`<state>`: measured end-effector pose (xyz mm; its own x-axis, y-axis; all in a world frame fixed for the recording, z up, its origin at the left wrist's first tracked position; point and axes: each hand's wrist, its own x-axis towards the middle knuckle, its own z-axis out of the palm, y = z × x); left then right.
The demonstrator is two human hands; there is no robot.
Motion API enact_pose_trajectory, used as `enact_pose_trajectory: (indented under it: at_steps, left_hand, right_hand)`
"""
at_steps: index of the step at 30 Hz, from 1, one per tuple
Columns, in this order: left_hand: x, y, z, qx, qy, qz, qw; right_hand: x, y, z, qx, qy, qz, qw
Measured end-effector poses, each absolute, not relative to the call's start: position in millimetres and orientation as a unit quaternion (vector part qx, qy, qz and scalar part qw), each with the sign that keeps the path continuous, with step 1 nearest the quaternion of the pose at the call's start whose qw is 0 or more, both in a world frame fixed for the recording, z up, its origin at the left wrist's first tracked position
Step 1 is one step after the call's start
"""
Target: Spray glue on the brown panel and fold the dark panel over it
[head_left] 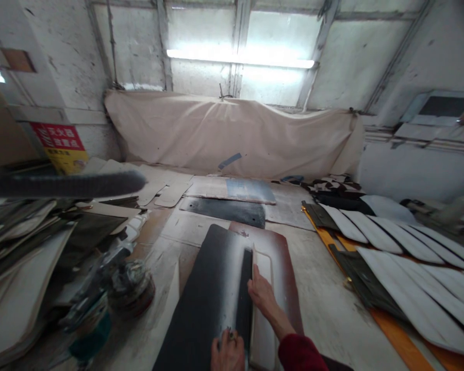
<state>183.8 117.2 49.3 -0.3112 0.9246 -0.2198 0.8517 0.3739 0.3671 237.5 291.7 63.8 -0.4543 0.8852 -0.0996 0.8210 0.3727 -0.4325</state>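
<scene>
A black board [195, 288] with a whitish misted stripe lies in front of me, overlapping a reddish-brown board [290, 278]. Between them stands a long pale panel [263, 330] with a raised outline, beside a narrow dark strip [244, 288]. My right hand [265, 296], coming from a dark red sleeve, is closed on the panel's left edge, fingers pointing away from me. Low in the view, my left hand [228, 351] rests over the whitish stripe with bent fingers and a ring. What its fingertips pinch, if anything, is hidden.
On the left are a spray gun [100, 283], a crusted can [133, 288] and stacked panels [27, 299]. A blurred dark bar [65, 184] juts in above them. Rows of white pieces [413, 293] lie on an orange rack [396, 335] at right. A beige cloth [232, 134] hangs behind.
</scene>
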Motion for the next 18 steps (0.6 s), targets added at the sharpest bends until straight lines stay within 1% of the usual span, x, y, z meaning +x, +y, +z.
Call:
enact_pose_trajectory:
  at_steps: [5,10,18]
  left_hand:
    - [172.4,116.5,54.4,0.513,0.811,0.145,0.242]
    - [172.9,118.2,51.5,0.483,0.827,0.186,0.217]
    - [170.3,110.8,43.7,0.461,0.824,0.255,0.206]
  right_hand:
    - [231.2,283.9,73.3,-0.5,-0.842,0.2,0.042]
    - [219.7,277.3,73.3,-0.502,-0.852,0.147,0.017]
    - [206.8,272.7,78.0,-0.526,-0.839,0.138,-0.017]
